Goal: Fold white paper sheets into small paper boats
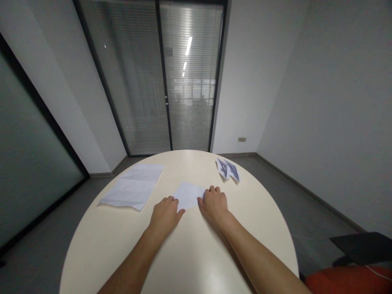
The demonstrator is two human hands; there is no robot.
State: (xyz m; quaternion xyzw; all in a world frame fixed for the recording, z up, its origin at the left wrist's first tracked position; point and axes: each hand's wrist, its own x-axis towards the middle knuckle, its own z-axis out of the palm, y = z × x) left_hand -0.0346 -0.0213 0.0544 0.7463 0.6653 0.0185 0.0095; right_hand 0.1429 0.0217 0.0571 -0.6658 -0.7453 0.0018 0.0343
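Note:
A small sheet of white paper (189, 195) lies at the middle of the table, between my two hands. My left hand (166, 212) is at its left edge, fingers curled over the side and thumb at the near corner. At the right edge my right hand (214, 202) pinches the paper, with the thumb along its near side and the fingers bent. The fingertips are partly hidden. A larger, creased white sheet (133, 185) lies to the left of my left hand. Beyond my right hand stands a folded paper piece (227, 169) with grey-blue shaded faces.
The round cream table (180, 257) curves away at both sides. A black flat object (363, 247) lies over a red-orange seat (349, 281) at the lower right, with a thin white cable near it. Glass doors with blinds (192, 118) stand behind the table.

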